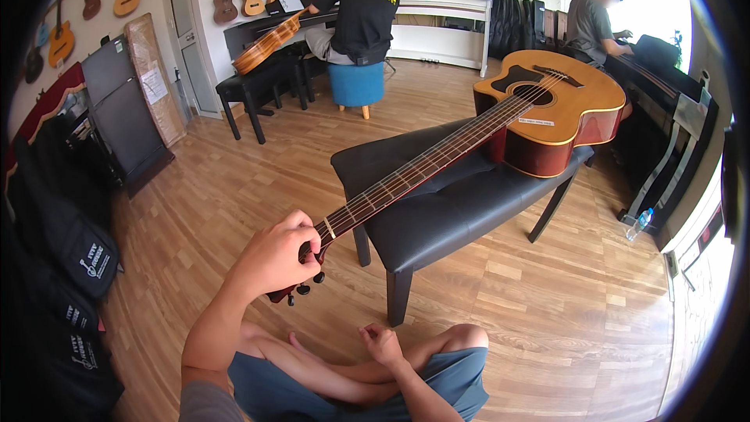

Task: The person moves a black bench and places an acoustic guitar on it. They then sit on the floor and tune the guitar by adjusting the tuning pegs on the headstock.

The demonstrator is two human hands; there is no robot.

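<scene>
An acoustic guitar [598,101] with a light wood top, dark pickguard and reddish sides lies face up across a black padded bench [461,203]. Its neck [414,172] reaches past the bench's near left end toward me. At that end my left hand [277,254] is closed round the headstock, fingers bent over its far edge. Several dark tuning pegs [303,289] show beneath the hand; which peg the fingers touch, if any, is hidden. Low over my crossed legs, my right hand [383,345] has curled, pinched fingers, and I cannot make out anything in them.
A person in a black shirt [363,19] sits on a blue stool [356,84] by a keyboard, beside a ukulele-like instrument [269,43] on another black bench. Another person [591,27] sits at the right. Black instrument bags [82,258] line the left; a water bottle [639,223] stands right.
</scene>
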